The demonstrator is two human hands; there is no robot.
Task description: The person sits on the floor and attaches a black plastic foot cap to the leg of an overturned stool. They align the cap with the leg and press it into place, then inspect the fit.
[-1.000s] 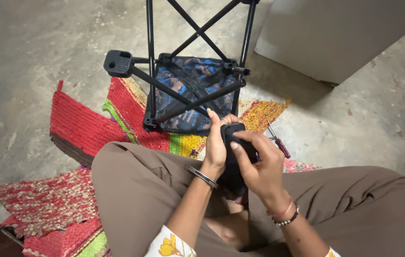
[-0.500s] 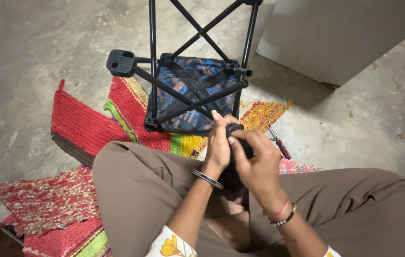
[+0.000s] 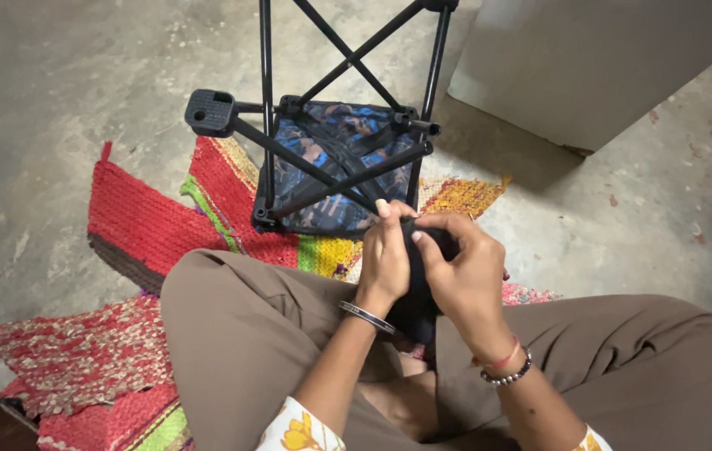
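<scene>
I sit cross-legged in brown trousers on the floor. My left hand point(image 3: 388, 255) and my right hand point(image 3: 463, 271) close together around a small black piece point(image 3: 419, 280), perhaps fabric or a pouch, held above my lap. The fingers hide most of it. Just beyond my hands an upturned folding stool point(image 3: 335, 167) lies with its black legs pointing up and its blue patterned seat facing the floor. One leg ends in a black square foot point(image 3: 210, 111) at the left.
A woven rug point(image 3: 143, 225) of red, green and yellow strips is spread under the stool and me on grey concrete. A pale box-like object point(image 3: 590, 58) stands at the top right.
My hands have drawn closer together and lifted slightly toward the stool, with the right fingers wrapping further over the black piece. The stool has not moved.
</scene>
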